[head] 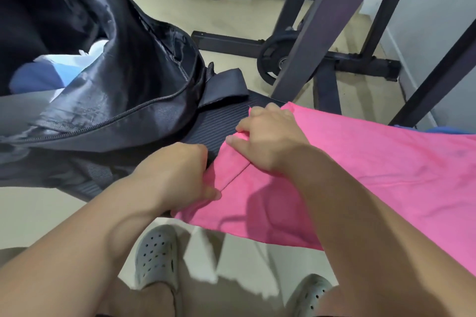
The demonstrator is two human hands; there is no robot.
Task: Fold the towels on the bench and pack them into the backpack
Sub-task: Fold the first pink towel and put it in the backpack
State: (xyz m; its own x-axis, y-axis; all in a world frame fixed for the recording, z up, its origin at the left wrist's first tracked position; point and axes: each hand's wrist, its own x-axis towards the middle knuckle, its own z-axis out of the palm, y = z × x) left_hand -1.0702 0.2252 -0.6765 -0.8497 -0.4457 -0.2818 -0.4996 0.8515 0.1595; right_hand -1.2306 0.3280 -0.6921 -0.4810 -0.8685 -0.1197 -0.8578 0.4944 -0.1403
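Observation:
A pink towel (360,175) lies spread along the dark ribbed bench (219,123), with one end folded over. My left hand (177,175) pinches the towel's near left corner at the bench edge. My right hand (268,141) rests on the folded end, fingers curled over its edge. A black backpack (123,90) lies open on the left end of the bench, its zipper undone; white and blue cloth (59,69) shows inside it.
Dark metal frame bars (332,20) of gym equipment rise behind the bench, with a black weight plate (275,59) on the floor. A blue item (443,130) peeks out past the towel's far edge. My feet in grey clogs (157,255) stand below.

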